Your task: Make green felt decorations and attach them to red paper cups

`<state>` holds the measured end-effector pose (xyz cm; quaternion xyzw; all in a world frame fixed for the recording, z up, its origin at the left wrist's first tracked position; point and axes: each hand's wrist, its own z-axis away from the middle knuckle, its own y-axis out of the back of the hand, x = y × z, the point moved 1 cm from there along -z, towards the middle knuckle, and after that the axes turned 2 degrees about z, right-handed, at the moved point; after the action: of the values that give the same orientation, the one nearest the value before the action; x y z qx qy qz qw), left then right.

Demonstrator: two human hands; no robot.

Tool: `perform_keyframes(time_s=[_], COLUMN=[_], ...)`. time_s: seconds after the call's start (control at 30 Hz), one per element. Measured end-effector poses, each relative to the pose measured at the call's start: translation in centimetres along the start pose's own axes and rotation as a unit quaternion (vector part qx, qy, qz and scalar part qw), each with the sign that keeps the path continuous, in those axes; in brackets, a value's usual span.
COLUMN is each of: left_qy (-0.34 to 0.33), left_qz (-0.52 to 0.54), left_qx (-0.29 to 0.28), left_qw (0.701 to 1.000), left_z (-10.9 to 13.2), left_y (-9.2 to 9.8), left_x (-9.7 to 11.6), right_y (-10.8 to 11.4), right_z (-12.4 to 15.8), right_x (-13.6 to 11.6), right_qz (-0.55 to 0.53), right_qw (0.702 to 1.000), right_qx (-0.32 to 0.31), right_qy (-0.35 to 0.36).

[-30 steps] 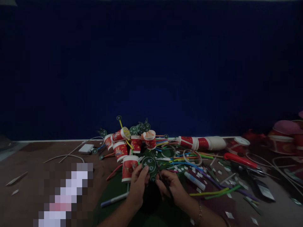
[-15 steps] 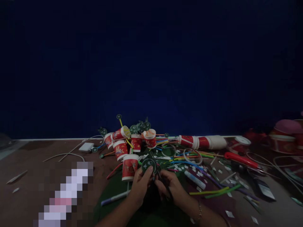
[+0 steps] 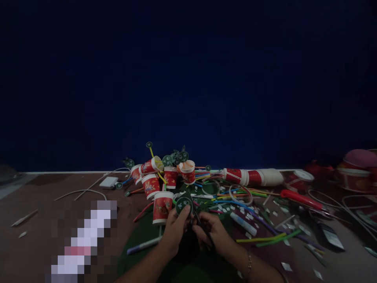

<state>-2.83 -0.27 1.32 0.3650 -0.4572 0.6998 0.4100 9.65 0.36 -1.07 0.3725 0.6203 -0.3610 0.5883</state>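
Between the thumb and fingers of my left hand is a round dark green paper piece with a pale outline drawn on it. My right hand is closed on dark scissors, whose blades point up and left beside the paper's right edge. Just beyond my left hand stands a red paper cup. More red cups, some tipped over, lie behind it with coloured pipe cleaners and round green cutouts. The blades' exact contact with the paper is too dark to tell.
To the right lie a glue tube, pipe cleaners, paper scraps, a stack of cups on its side and a red-handled tool. A purple-capped marker and a white box lie to the left.
The round paper in my left hand has shifted and turned slightly to the left. Both hands keep their hold, and the whole view has moved a little.
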Motion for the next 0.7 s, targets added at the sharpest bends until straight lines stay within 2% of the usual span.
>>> perform_keyframes(time_s=[0.13,0.3,0.5,0.7], left_qy=[-0.013,-0.017,-0.014,-0.03], left_qz=[-0.019,-0.034,-0.018,-0.009], left_qx=[-0.011,-0.02,0.028,0.034], left_qw=[1.0,0.999,0.999,0.999], left_z=[-0.02,-0.29,-0.31,-0.35], left_y=[0.1,0.47,0.3,0.15], left_x=[0.06,-0.15,0.14,0.04], right_y=[-0.04,-0.23,-0.2,-0.08], right_z=[-0.07,-0.14,-0.29,-0.1], right_x=[-0.09,-0.36,-0.2,-0.35], right_qz=[-0.015,-0.015,-0.03,-0.035], right_qw=[1.0,1.0,1.0,0.999], right_qx=[-0.011,0.007,0.007,-0.006], right_qy=[0.012,0.0,0.001,-0.007])
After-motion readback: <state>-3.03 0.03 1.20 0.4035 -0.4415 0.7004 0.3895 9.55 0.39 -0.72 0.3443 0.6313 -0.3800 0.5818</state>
